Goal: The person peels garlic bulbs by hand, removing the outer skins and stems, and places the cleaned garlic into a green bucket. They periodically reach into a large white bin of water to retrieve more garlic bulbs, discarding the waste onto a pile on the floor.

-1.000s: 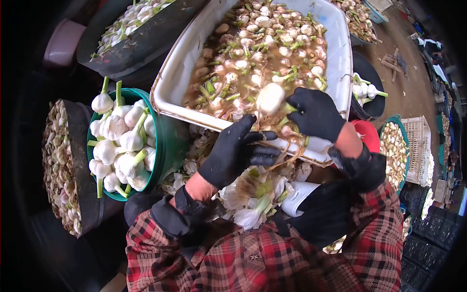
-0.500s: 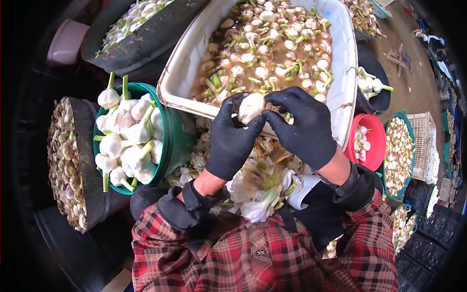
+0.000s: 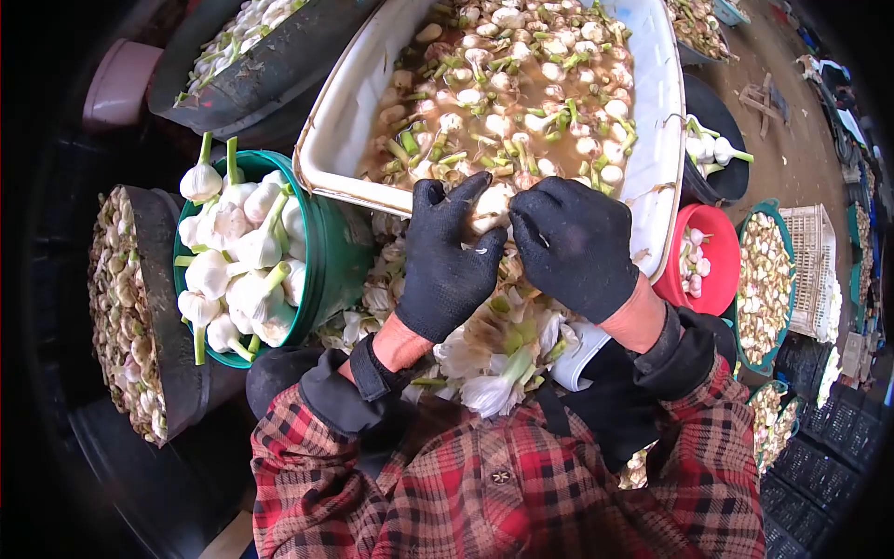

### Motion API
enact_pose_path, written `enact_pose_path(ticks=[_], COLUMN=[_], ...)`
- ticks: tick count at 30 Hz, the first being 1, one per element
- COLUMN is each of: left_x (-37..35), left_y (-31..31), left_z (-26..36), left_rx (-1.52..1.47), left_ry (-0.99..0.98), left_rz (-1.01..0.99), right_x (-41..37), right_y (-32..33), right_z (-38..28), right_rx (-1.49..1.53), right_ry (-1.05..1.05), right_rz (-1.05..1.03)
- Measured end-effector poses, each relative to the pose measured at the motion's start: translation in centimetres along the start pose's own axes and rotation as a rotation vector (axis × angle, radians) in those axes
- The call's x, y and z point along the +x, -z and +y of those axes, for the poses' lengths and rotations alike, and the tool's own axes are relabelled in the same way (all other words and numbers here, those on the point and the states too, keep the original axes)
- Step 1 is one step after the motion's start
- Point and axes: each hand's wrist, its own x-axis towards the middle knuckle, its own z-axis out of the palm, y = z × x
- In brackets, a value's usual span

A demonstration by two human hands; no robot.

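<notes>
A pale garlic bulb (image 3: 491,207) is held just over the near rim of the white tub. My left hand (image 3: 449,265), in a black glove, is closed around its left side, with thumb and fingers on it. My right hand (image 3: 585,244), gloved too, has its fingers curled and pinched at the bulb's right edge; its fingertips are partly hidden. Below both hands, loose garlic skins (image 3: 503,359) are heaped on my lap. The white tub (image 3: 328,154) beyond holds brownish water with many garlic bulbs and green stem pieces.
At left, a green bucket (image 3: 321,270) is piled with clean white bulbs, beside a dark container (image 3: 172,307) of unpeeled-looking garlic. A red bucket (image 3: 722,256) with some bulbs and a green-rimmed basket (image 3: 745,307) of garlic stand at right. A cream crate (image 3: 810,261) sits farther right.
My right hand's fingers have curled in more tightly and cover more of the bulb's right side. The bulb has turned a little in my left hand. The view has shifted slightly.
</notes>
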Motion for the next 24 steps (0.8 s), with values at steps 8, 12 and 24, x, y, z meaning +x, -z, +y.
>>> enact_pose_path(ticks=[8,12,24], left_x=[0.4,1.1,1.7], left_y=[0.5,1.3,2.8], left_z=[-0.4,0.1,0.4], left_rx=[-0.094,-0.166,-1.049], left_ry=[-0.079,-0.069,0.448], left_rz=[-0.101,-0.197,-0.376], right_x=[-0.2,0.0,-0.7], right_y=[-0.4,0.8,1.1], right_z=[0.9,1.6,4.6], right_rx=[0.333,0.499,0.498], right_ry=[-0.247,-0.465,-0.43], right_rz=[0.038,-0.053,-0.009])
